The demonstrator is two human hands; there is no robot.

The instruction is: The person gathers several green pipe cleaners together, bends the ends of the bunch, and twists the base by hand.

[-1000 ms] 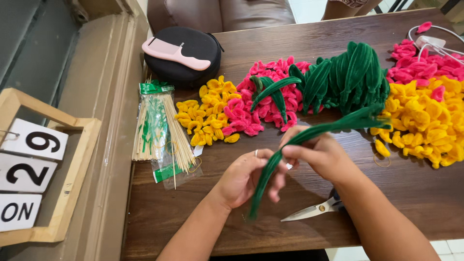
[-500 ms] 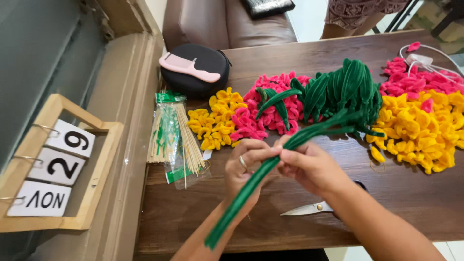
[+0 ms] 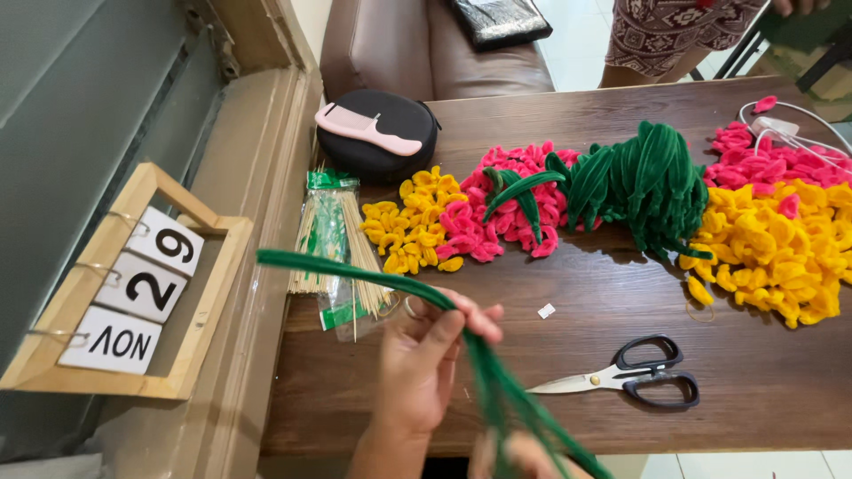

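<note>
A view down onto a dark wooden bench [image 3: 621, 390]. The person's left hand [image 3: 426, 364] is raised over the near edge, fingers [image 3: 448, 330] curled and closed around a bundle of green pipe cleaners [image 3: 479, 364]. The bundle runs from a loose end out to the left, through the hand, and down toward the bottom edge. The right hand [image 3: 524, 457] shows only partly at the bottom, against the same bundle; whether its fingers are closed cannot be told.

Black-handled scissors [image 3: 630, 377] lie on the bench just right of the hands. Farther back sit a packet of wooden skewers [image 3: 333, 244], small yellow curls [image 3: 408, 226], pink curls [image 3: 506, 208], a heap of green pipe cleaners [image 3: 639, 182] and a larger yellow and pink pile [image 3: 781, 239]. A pink comb [image 3: 368, 129] rests on a round black case [image 3: 382, 137]. A wooden block calendar [image 3: 124, 293] stands on the ledge at left
</note>
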